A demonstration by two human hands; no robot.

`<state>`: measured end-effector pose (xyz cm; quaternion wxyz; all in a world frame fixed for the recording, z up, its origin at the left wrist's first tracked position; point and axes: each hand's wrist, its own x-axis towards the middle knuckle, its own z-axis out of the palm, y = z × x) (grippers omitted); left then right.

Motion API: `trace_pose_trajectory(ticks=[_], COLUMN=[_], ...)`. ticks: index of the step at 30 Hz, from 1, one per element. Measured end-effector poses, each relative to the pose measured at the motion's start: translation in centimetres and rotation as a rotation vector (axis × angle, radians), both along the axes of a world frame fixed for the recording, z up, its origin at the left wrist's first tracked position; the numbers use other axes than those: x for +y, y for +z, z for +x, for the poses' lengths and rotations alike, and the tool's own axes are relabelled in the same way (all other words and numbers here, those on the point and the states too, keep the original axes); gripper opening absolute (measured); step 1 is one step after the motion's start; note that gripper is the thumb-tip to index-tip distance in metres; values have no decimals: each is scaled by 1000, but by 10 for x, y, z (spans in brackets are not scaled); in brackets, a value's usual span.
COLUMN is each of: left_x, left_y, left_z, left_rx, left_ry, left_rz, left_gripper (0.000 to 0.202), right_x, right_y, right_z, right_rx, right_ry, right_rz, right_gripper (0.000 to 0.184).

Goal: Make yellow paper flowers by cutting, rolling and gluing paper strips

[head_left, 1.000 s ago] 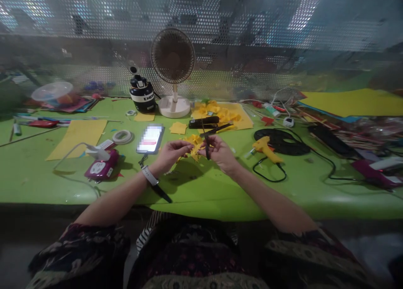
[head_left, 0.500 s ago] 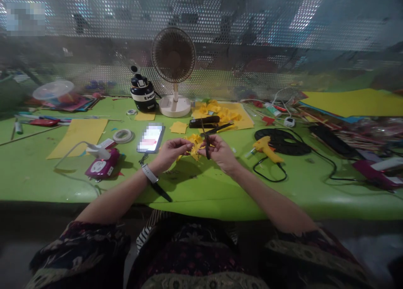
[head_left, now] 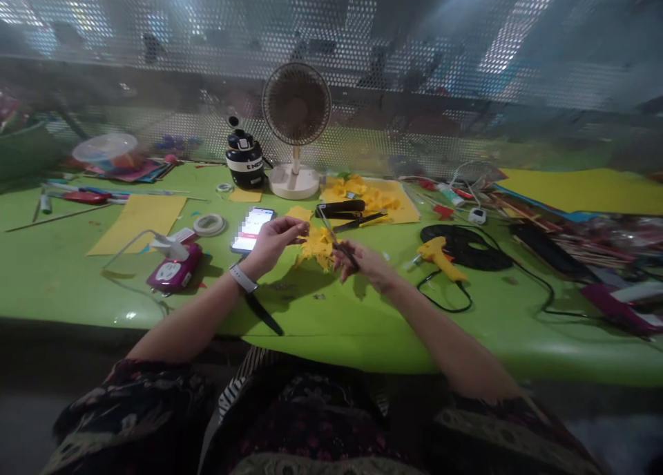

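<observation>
My left hand [head_left: 272, 239] is closed, its fingertips pinching a small yellow paper piece [head_left: 317, 244] above the green table [head_left: 331, 316]. My right hand [head_left: 357, 259] is wrapped round the dark handles of a pair of scissors [head_left: 336, 238], whose blades point up and left into the yellow paper. A watch sits on my left wrist. A phone [head_left: 251, 229] with a lit screen lies just left of my left hand.
A small fan [head_left: 296, 126] and a black-and-white bottle [head_left: 245, 161] stand at the back. A yellow glue gun [head_left: 438, 256] with black cable lies to the right, a purple device [head_left: 173, 271] and tape roll [head_left: 209, 224] to the left. Yellow sheets [head_left: 139, 221] and more cut pieces [head_left: 370, 195] lie around.
The view shifted slightly. My right hand dropped a little and tilted the scissors leftward, while my left hand turned the yellow paper and rose slightly.
</observation>
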<state>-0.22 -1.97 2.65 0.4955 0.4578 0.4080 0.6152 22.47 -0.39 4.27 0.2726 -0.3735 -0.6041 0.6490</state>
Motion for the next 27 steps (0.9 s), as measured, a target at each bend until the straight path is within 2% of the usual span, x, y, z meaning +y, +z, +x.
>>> trace_pose_trajectory(ticks=[2,4,15,27], left_x=[3,4,4,-2], left_y=[2,2,8,10], left_z=[-4,-6,-7,1], left_rx=[-27,-60,-162,-166], left_ry=[30,45,29,-5], left_rz=[20,31,12,-21], left_gripper=[32,32,32,36], right_x=[0,0,0,-1], right_y=[0,0,3,-3], right_z=[1,1,2,-2], right_rx=[-44,-64,-89,-90], right_ry=[85,114,38,86], right_rz=[-3,13,74,48], right_gripper=[37,38,39,41])
